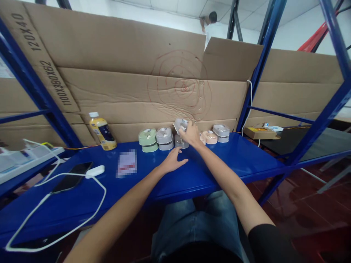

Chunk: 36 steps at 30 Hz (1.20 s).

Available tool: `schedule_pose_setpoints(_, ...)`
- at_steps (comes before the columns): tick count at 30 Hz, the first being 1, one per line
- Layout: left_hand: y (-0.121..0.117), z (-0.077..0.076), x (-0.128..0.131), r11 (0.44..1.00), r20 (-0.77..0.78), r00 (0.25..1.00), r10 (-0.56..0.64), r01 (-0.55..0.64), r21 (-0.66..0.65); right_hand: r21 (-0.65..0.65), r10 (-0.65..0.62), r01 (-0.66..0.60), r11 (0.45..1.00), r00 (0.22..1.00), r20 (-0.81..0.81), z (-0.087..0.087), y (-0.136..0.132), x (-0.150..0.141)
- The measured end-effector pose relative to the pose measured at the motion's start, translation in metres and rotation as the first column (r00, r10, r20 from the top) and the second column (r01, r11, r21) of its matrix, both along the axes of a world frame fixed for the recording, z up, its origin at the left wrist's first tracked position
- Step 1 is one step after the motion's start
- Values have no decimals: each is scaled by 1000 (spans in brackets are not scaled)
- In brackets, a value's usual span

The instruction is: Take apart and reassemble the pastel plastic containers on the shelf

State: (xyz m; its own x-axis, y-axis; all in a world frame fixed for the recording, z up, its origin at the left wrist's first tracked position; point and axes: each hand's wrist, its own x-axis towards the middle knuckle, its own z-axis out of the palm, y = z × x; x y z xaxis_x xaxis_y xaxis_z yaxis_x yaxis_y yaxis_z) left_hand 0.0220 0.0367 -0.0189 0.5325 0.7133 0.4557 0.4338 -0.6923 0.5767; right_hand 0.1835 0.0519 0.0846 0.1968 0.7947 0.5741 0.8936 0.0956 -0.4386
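My right hand (192, 133) is closed on a small grey lidded box (181, 124), tilted above another grey box (180, 141) on the blue table. My left hand (174, 160) is just in front of that lower box, thumb and fingers apart and holding nothing. To the left stand a stack of grey boxes (165, 138) and a stack of green boxes (148, 139). Right of my right hand are a peach box (210, 137), another peach one partly hidden by the hand, and a grey stack (221, 133).
A yellow drink bottle (103, 132) stands at the back left. Near it lie a blurred-out packet (127, 163), a phone (72, 176) and a looping white cable (102, 201). A cardboard panel (123, 95) backs the blue table (175, 184). Blue posts flank it. A person (212, 27) is beyond.
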Motion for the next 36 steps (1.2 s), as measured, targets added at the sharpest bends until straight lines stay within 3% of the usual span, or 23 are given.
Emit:
schedule_pose_setpoints(3, 1, 8, -6, 998, 189, 980, 57, -53, -26, 21, 274, -274, 961, 950, -147, 5, -21, 35)
schedule_pose_setpoints(5, 2, 15, -10, 996, 296, 954, 53, -27, -90, 7, 482, -490, 872, 854, -197, -1, -36, 60)
schedule_pose_setpoints(8, 0, 20, -13, 965, 371, 928, -43, 134, -224, -74, 648, -690, 720, 706, -284, -21, -50, 89)
schedule_pose_setpoints(11, -1, 16, -10, 915, 397, 910, -120, 257, -311, -102, 687, -770, 630, 613, -389, -43, -53, 106)
schedule_pose_setpoints(14, 1, 9, -6, 909, 395, 917, -47, 204, -365, -97, 704, -820, 564, 539, -463, -55, -51, 114)
schedule_pose_setpoints(17, 0, 8, -7, 923, 354, 935, -30, 161, -349, -125, 735, -875, 467, 463, -496, -56, -53, 114)
schedule_pose_setpoints(21, -7, 15, -14, 929, 213, 961, -175, 233, -288, -200, 763, -904, 378, 426, -487, -53, -60, 110)
schedule_pose_setpoints(23, -11, 18, -15, 932, 155, 967, -205, 241, -271, -243, 771, -894, 375, 447, -454, -52, -62, 109)
schedule_pose_setpoints(26, -15, 18, -13, 957, 107, 979, -175, 195, -217, -312, 760, -855, 414, 513, -399, -51, -64, 106)
schedule_pose_setpoints(30, -16, 17, -8, 975, 85, 985, -153, 164, -148, -354, 735, -771, 529, 625, -262, -50, -67, 88)
schedule_pose_setpoints(36, -13, 16, -8, 981, 83, 983, -165, 173, -87, -282, 687, -674, 683, 724, -64, -49, -70, 62)
